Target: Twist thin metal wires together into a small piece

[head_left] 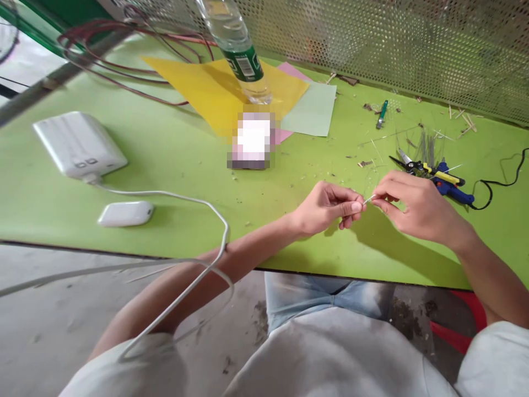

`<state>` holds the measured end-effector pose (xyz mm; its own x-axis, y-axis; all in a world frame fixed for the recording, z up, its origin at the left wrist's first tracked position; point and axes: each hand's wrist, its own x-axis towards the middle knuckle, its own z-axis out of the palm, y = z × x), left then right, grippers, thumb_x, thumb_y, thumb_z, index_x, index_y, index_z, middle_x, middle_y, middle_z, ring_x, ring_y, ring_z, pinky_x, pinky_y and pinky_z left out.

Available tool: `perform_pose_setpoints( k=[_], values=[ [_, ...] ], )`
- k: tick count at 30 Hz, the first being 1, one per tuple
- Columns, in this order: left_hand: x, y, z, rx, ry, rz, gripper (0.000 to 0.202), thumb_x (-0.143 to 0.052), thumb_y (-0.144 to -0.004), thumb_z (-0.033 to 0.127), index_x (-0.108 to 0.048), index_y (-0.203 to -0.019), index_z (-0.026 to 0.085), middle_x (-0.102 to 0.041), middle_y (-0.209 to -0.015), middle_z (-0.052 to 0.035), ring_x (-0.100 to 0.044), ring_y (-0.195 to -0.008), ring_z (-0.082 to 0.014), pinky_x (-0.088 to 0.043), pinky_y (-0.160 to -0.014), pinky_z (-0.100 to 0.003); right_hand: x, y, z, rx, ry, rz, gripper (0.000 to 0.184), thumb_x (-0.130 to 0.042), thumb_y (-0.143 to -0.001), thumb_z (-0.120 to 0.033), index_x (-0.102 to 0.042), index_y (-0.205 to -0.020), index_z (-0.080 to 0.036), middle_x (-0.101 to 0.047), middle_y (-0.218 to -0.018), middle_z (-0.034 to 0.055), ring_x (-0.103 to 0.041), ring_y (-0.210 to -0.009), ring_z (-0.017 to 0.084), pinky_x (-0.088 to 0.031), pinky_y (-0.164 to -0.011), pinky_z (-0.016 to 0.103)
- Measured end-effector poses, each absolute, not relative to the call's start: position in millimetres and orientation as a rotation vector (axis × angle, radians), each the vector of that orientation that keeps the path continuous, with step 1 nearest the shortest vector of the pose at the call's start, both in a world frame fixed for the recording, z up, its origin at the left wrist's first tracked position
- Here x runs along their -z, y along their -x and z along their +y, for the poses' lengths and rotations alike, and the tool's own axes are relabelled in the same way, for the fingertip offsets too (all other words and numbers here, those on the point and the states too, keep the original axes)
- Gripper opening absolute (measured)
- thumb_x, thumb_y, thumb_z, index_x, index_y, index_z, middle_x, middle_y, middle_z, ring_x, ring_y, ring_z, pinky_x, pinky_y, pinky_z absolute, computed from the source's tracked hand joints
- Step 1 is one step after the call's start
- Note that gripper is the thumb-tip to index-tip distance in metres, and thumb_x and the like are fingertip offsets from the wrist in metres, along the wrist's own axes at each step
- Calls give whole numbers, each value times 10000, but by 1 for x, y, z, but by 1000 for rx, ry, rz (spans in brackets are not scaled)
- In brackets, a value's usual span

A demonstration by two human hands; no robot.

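My left hand (328, 208) and my right hand (413, 207) meet just above the green table (173, 165), near its front edge. Both pinch the ends of a short thin pale wire (369, 199) between thumb and forefinger. The other fingers of each hand are curled in. Just beyond my right hand lie scissors (407, 163) and a blue and yellow tool (448, 182) among several thin wire strands (425, 144).
A clear water bottle (239, 52) stands on yellow paper (206, 88), with pink and pale green sheets (314, 110) beside it. A white power bank (78, 144) with a cable and a small white device (126, 213) lie at the left. Red cables (107, 49) and perforated metal mesh (413, 44) line the back.
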<state>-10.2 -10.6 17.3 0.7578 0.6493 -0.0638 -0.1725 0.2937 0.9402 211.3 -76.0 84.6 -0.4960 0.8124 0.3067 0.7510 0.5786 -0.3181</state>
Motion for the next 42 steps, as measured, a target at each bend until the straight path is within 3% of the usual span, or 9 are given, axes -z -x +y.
perform_pose_setpoints(
  k=[4,10,16,22,29,34,37,42],
  values=[
    [-17,10,-11,-532,-1127,474,493,-1014,-686,551,-773,-764,128,-675,-637,-31,-561,-482,-93,-436,-429,-218,-83,-214,-69,-374,1253,-2318,91,-696,-997,-147,-725,-930,-200,-758,-929,44,-683,-763,165,-541,-705,308],
    [-13,7,-9,-548,-1052,516,441,-975,-724,517,-756,-804,142,-634,-633,-8,-525,-507,-92,-356,-448,-232,-82,-213,-70,-347,1268,-2318,84,-689,-969,-146,-745,-943,-202,-744,-898,32,-655,-743,154,-511,-692,296],
    [-13,2,-17,-789,-1310,629,319,-810,-899,462,-695,-909,164,-573,-706,25,-439,-591,-82,-337,-547,-232,-76,-209,-72,-252,1370,-2304,79,-680,-968,-159,-745,-939,-191,-746,-890,38,-627,-706,150,-456,-667,304],
    [-3,-1,-18,-872,-1440,711,366,-764,-951,527,-728,-962,163,-666,-778,-19,-530,-660,-115,-403,-611,-251,-71,-206,-72,-170,1450,-2277,104,-672,-994,-199,-749,-925,-196,-746,-874,39,-621,-690,155,-434,-655,314],
    [0,-2,-12,-950,-1620,815,281,-766,-927,419,-809,-851,152,-778,-816,-63,-611,-742,-142,-446,-686,-263,-69,-200,-77,238,1396,-2453,131,-669,-1027,-177,-771,-946,-183,-761,-902,55,-711,-808,189,-442,-673,321],
    [-4,0,-10,-858,-1364,754,437,-872,-837,559,-767,-801,137,-687,-683,-28,-563,-624,-114,-413,-572,-233,-66,-196,-75,500,1275,-2447,203,-650,-1050,-173,-758,-879,-158,-742,-840,76,-700,-799,212,-481,-760,352],
    [-4,1,-7,-939,-1293,716,527,-914,-784,638,-745,-791,139,-676,-665,-26,-595,-618,-116,-472,-590,-231,-63,-201,-67,385,1230,-2391,174,-664,-1046,-175,-776,-918,-137,-768,-859,87,-716,-819,218,-509,-774,351],
    [-1,3,-6,-1024,-1285,654,548,-917,-795,652,-737,-797,134,-678,-654,-29,-607,-593,-105,-505,-594,-227,-61,-212,-54,-184,1215,-2200,96,-724,-988,-161,-808,-942,-164,-782,-818,32,-662,-700,151,-504,-697,306]
  ],
)
